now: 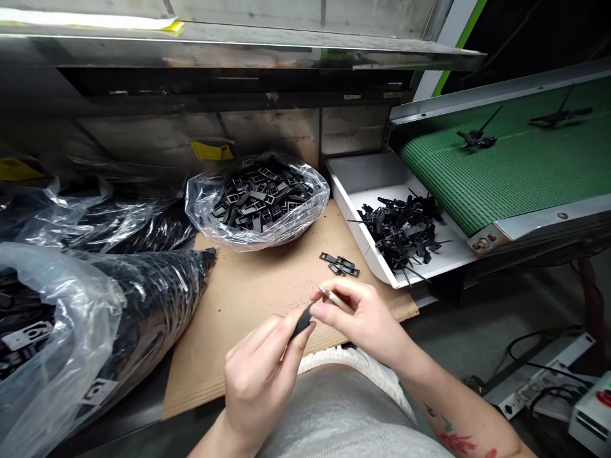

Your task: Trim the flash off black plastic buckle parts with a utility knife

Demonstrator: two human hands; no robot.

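Note:
My left hand [265, 362] pinches a small black plastic part [301, 322] between thumb and fingers, over the front edge of the cardboard sheet [252, 292]. Close beside it on the right, my right hand [358, 312] is closed on a slim light-coloured tool [337, 299] with a metal tip; its fingertips meet the upper end of the black part. Several flat black pieces [340, 264] lie on the cardboard just beyond my hands. Farther back stands an open clear bag [258, 238] full of similar black pieces.
A white tray [348, 191] of black parts with thin stems sits at the right, below the end of a green conveyor belt [525, 165] carrying two such parts. Large plastic bags [157, 299] of black pieces fill the left. A metal shelf [238, 54] crosses the back.

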